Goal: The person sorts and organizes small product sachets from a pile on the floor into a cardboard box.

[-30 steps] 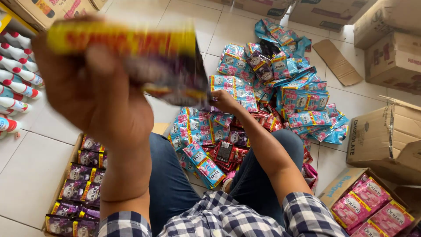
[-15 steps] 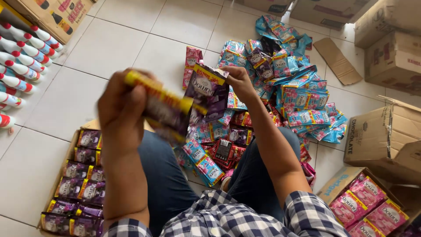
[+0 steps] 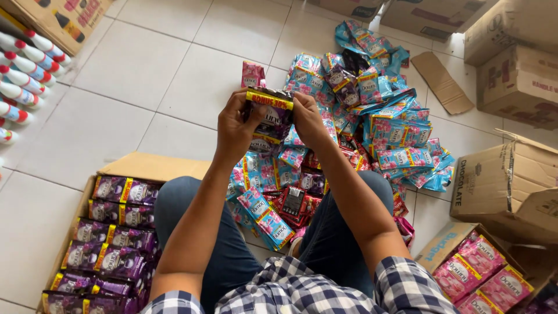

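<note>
I hold a stack of dark purple sachets (image 3: 272, 114) with a yellow top band out in front of me, over the floor. My left hand (image 3: 235, 125) grips its left edge and my right hand (image 3: 308, 119) grips its right edge. Below and beyond my hands lies a loose heap of blue, pink and red sachets (image 3: 372, 122) on the white tiles. I sit with my knees in blue jeans (image 3: 186, 203) apart, wearing a checked shirt.
A cardboard box of purple sachets (image 3: 110, 244) lies by my left knee. A box of pink sachets (image 3: 482, 273) stands at the lower right. Brown cartons (image 3: 511, 40) sit at the upper right, red-capped white bottles (image 3: 23, 75) at the left edge.
My left hand came down from near the camera with the purple stack. My right hand rose from the heap and took hold of the stack's right edge.
</note>
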